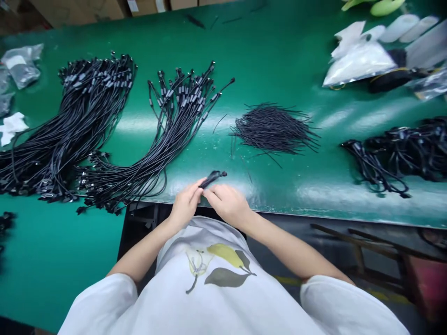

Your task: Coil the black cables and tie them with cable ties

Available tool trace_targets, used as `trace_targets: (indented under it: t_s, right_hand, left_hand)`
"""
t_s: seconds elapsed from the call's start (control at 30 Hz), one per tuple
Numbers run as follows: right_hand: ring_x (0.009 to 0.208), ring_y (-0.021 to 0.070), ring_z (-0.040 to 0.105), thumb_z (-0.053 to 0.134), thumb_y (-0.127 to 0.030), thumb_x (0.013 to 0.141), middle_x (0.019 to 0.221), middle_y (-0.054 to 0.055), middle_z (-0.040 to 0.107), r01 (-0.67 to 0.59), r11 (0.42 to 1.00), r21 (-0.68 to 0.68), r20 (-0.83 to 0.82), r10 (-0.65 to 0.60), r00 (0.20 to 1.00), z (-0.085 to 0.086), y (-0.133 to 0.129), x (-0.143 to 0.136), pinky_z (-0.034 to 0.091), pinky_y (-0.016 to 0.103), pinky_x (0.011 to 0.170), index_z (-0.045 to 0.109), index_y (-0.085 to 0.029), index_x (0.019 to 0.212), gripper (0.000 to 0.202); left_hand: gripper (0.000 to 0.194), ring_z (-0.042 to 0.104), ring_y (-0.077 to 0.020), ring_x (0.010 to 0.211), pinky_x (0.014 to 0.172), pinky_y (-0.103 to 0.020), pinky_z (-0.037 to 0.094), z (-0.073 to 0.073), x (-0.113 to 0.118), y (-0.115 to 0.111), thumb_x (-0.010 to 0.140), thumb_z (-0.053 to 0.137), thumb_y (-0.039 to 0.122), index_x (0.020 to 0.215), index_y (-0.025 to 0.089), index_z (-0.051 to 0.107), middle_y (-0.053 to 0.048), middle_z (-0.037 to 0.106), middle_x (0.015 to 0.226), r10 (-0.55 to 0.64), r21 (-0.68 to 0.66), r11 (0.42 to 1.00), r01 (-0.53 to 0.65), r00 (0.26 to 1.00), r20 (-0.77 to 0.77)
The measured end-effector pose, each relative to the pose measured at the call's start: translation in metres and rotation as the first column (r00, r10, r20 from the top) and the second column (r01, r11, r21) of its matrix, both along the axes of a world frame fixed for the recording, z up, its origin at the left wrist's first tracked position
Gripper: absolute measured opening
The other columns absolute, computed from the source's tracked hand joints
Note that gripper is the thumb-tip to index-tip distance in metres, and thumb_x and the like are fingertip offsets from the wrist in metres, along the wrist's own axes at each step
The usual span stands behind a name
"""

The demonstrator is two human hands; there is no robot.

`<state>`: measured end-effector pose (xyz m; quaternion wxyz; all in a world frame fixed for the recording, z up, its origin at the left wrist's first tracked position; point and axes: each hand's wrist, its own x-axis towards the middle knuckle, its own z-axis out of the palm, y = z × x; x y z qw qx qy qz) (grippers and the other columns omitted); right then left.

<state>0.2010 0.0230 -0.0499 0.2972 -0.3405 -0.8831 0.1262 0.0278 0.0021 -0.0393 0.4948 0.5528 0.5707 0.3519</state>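
Note:
Near the table's front edge, my left hand [187, 203] is closed around a small black cable bundle [211, 178], whose dark end points up and right. My right hand [226, 203] touches the near side of that bundle with its fingers pinched together; what they hold, if anything, is hidden. A loose pile of thin black ties [274, 129] lies beyond my right hand. To the left, a fanned group of black cables with grey sleeves [167, 135] stretches across the green table [279, 56].
A larger cable pile [91, 102] lies at the far left beside clear plastic bags [21, 65]. More coiled cables [401, 151] are at the right, below a white bag [363, 60]. Cardboard boxes [80, 11] stand behind the table. A wooden frame [359, 251] is at lower right.

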Motion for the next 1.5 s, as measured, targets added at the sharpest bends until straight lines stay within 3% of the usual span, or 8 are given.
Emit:
trace_targets:
  t_s: [0.13, 0.33, 0.63, 0.83, 0.97, 1.17, 1.33, 1.5]
  right_hand:
    - [0.095, 0.0203, 0.054, 0.038, -0.012, 0.096, 0.105, 0.012, 0.064, -0.339, 0.883, 0.324, 0.266, 0.258, 0.929, 0.015, 0.018, -0.001, 0.041, 0.034, 0.078, 0.064, -0.013, 0.091, 0.027]
    - [0.085, 0.0191, 0.053, 0.037, -0.009, 0.096, 0.106, 0.014, 0.062, -0.492, 0.806, 0.330, 0.465, 0.315, 0.827, 0.028, 0.031, -0.011, 0.038, 0.034, 0.070, 0.061, -0.008, 0.109, 0.028]
    - [0.068, 0.0207, 0.043, 0.040, -0.008, 0.090, 0.073, 0.009, 0.052, -0.715, 0.604, 0.351, 0.651, 0.391, 0.650, 0.040, 0.031, -0.015, 0.026, 0.036, 0.058, 0.064, -0.013, 0.079, 0.027]
    - [0.057, 0.0211, 0.038, 0.040, -0.003, 0.082, 0.061, 0.007, 0.047, -0.600, 0.735, 0.316, 0.638, 0.303, 0.708, 0.034, 0.042, -0.023, 0.021, 0.035, 0.053, 0.059, -0.017, 0.073, 0.025]
    - [0.053, 0.0195, 0.042, 0.045, -0.007, 0.080, 0.060, 0.007, 0.051, -0.403, 0.842, 0.358, 0.565, 0.149, 0.812, 0.029, 0.061, -0.036, 0.021, 0.033, 0.051, 0.058, -0.016, 0.070, 0.019]
    - [0.066, 0.0163, 0.057, 0.040, -0.021, 0.095, 0.071, 0.004, 0.063, 0.080, 0.977, 0.196, 0.157, -0.112, 0.981, 0.030, 0.045, -0.059, 0.033, 0.028, 0.057, 0.058, -0.019, 0.077, 0.026]
    - [0.066, 0.0151, 0.059, 0.041, -0.027, 0.097, 0.075, 0.002, 0.064, 0.074, 0.978, -0.194, -0.088, -0.092, 0.992, 0.027, 0.045, -0.044, 0.039, 0.025, 0.060, 0.057, -0.021, 0.079, 0.025]
    - [0.065, 0.0168, 0.053, 0.041, -0.024, 0.096, 0.072, 0.003, 0.062, 0.166, 0.985, 0.046, -0.017, -0.165, 0.986, 0.037, 0.045, -0.035, 0.034, 0.028, 0.060, 0.058, -0.021, 0.078, 0.025]
  left_hand:
    - [0.030, 0.050, -0.0166, 0.063, 0.070, -0.027, 0.040, -0.002, -0.010, -0.003, 0.089, 0.050, 0.025, 0.111, 0.021, 0.069, 0.001, 0.057, 0.066, -0.086, -0.010, 0.996, 0.086, 0.993, -0.086]
    - [0.068, 0.059, -0.0189, 0.065, 0.070, -0.028, 0.044, -0.001, -0.018, -0.012, 0.085, 0.048, 0.020, 0.150, 0.017, 0.029, 0.000, 0.066, 0.072, -0.064, -0.023, 0.998, 0.061, 0.983, -0.172]
    - [0.072, 0.067, -0.0239, 0.086, 0.081, -0.034, 0.047, -0.004, -0.021, -0.010, 0.086, 0.044, 0.021, 0.153, 0.015, 0.019, -0.007, 0.072, 0.095, -0.320, -0.169, 0.946, 0.278, 0.892, -0.321]
    - [0.074, 0.060, -0.0301, 0.112, 0.095, -0.045, 0.043, -0.005, -0.015, -0.005, 0.087, 0.043, 0.020, 0.154, 0.012, 0.014, -0.017, 0.064, 0.122, -0.257, -0.076, 0.966, 0.246, 0.912, -0.319]
    - [0.074, 0.043, -0.0306, 0.133, 0.111, -0.045, 0.030, -0.006, -0.010, 0.016, 0.080, 0.054, 0.021, 0.149, 0.010, 0.029, -0.019, 0.048, 0.143, 0.006, -0.083, 0.997, -0.003, 0.999, 0.039]
    - [0.063, 0.056, -0.0271, 0.116, 0.105, -0.040, 0.036, 0.004, -0.018, 0.048, 0.090, 0.035, 0.063, 0.102, 0.012, 0.071, -0.011, 0.069, 0.112, 0.264, -0.236, 0.962, -0.140, 0.706, 0.657]
    - [0.057, 0.053, -0.0243, 0.112, 0.103, -0.037, 0.036, 0.025, -0.029, 0.036, 0.089, 0.043, 0.061, 0.068, 0.016, 0.072, -0.008, 0.064, 0.113, 0.146, 0.058, 0.980, -0.189, 0.891, 0.431]
    - [0.065, 0.056, -0.0198, 0.089, 0.093, -0.035, 0.041, 0.009, -0.030, 0.024, 0.085, 0.039, 0.071, 0.076, 0.019, 0.076, -0.006, 0.063, 0.086, -0.020, 0.002, 1.000, 0.020, 0.986, 0.168]
